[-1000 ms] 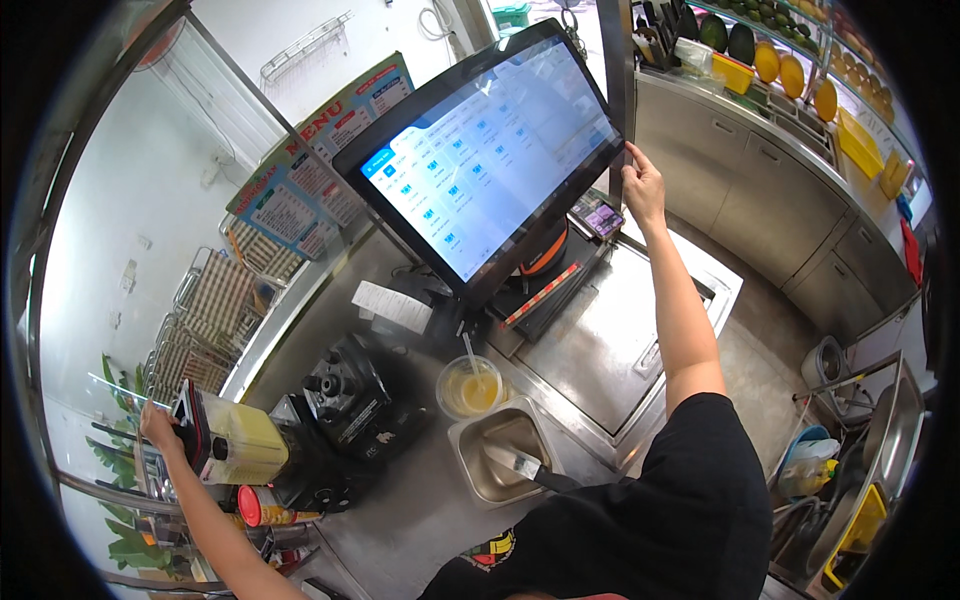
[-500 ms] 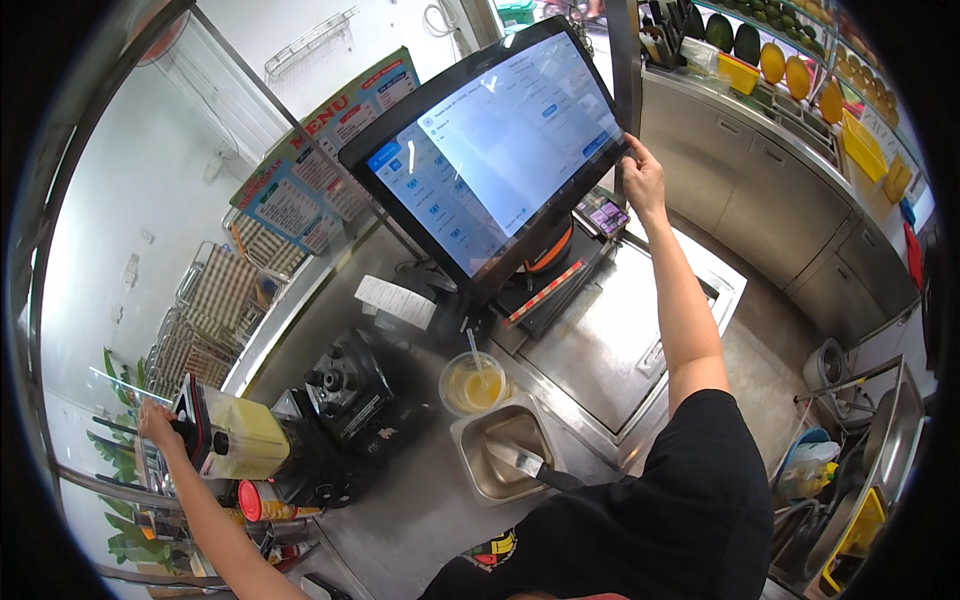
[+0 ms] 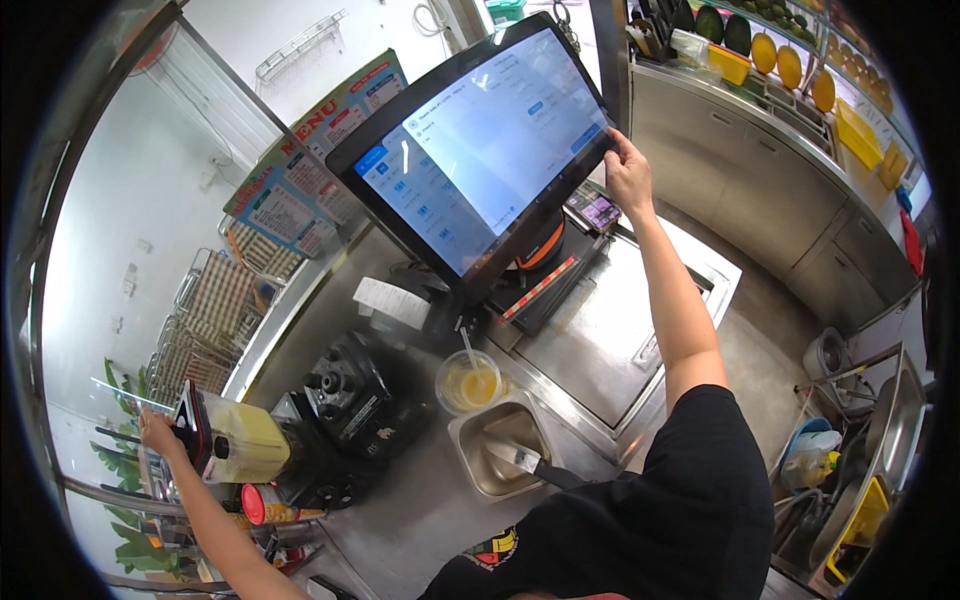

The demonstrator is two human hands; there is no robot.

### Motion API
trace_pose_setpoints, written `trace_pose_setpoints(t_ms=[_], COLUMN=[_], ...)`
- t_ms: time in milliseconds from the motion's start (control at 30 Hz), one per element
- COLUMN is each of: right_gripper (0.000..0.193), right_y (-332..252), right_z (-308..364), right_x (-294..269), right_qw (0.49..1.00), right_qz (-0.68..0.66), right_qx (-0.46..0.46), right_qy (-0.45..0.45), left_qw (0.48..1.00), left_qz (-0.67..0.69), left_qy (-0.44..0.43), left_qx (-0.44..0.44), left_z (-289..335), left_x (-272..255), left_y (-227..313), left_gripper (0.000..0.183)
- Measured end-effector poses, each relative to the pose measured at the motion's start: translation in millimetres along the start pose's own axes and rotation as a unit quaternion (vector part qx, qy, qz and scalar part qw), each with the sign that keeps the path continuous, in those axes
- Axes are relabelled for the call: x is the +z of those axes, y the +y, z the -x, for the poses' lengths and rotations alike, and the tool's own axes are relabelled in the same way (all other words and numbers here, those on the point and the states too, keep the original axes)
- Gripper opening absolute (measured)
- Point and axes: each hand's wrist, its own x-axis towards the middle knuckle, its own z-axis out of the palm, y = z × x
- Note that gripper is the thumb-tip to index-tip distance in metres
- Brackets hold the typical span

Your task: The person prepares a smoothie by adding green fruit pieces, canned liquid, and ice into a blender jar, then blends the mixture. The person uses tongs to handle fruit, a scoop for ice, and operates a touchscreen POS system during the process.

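Note:
My left hand [image 3: 158,430] is closed at the black handle beside the lid of a blender jar [image 3: 245,440]. Pale yellow-green liquid fills much of the jar, which sits on a black blender base [image 3: 300,450]; part of my grip is hidden. At the far side, my right hand [image 3: 629,176] reaches to the lower right edge of a touchscreen monitor [image 3: 480,150]. Its index finger is stretched out against the screen's rim, the other fingers are loosely bent, and it holds nothing. The lit display shows white and blue panels.
A second black blender base [image 3: 345,385] stands beside the jar. Nearby are a clear plastic cup [image 3: 468,383] of yellow drink with a straw, and a steel pan [image 3: 480,480] holding a knife [image 3: 525,458]. A receipt [image 3: 392,302] hangs from a printer; a phone [image 3: 597,208] lies beyond.
The view has shifted slightly. My right hand stays at the monitor's lower right edge, and my left hand remains at the blender jar. The screen's content looks the same.

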Motion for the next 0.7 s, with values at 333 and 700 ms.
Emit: trace_pose_setpoints(t_ms=[333, 700], right_gripper=[0.012, 0.057], right_y=[-239.3, -483.1], right_z=[177.6, 345.3], right_x=[70.0, 282.0], right_qw=[0.785, 0.841], right_qz=[-0.007, -0.159], right_qx=[-0.468, -0.269], right_qy=[-0.405, -0.441], left_qw=[0.911, 0.864], left_qz=[-0.385, -0.198], left_qy=[-0.081, -0.339], left_qx=[0.120, 0.314], left_z=[-60.3, -8.4], left_x=[-50.5, -78.7], left_y=[-50.9, -56.2], left_gripper=[0.067, 0.038])
